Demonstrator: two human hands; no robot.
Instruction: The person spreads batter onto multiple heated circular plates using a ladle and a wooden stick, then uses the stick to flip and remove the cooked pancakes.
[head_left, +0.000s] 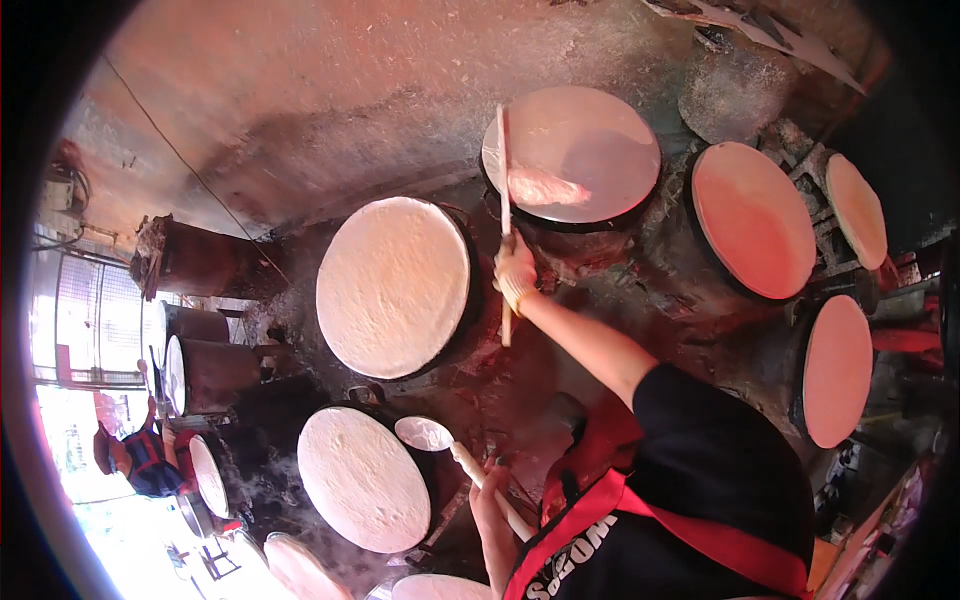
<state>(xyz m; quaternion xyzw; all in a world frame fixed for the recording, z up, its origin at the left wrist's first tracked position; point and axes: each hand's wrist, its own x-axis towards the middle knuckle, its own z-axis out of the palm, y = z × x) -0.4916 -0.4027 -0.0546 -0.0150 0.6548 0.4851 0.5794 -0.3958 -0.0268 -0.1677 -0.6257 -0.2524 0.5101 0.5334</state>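
Note:
My right hand (516, 271), in a pale knit glove, grips a long flat wooden stick (502, 165). The stick lies across the left side of a round griddle (607, 120), against a wet lump of batter (547, 187). A thin, shiny film covers much of that griddle. Lower down, my left hand (493, 502) holds the pale handle of a metal ladle (424, 433). Its bowl is by the rim of a griddle bearing a bumpy pale sheet (364, 480). Between the two hands, to the left, is another griddle with a cream-coloured sheet (394, 289).
More sheet-covered griddles stand at right, one (754, 221) beside another (838, 371). A stained wall (300, 75) rises behind. At far left are rusty drums (217, 259) and another person (146, 454) by a griddle (208, 476). Steam hangs at lower left.

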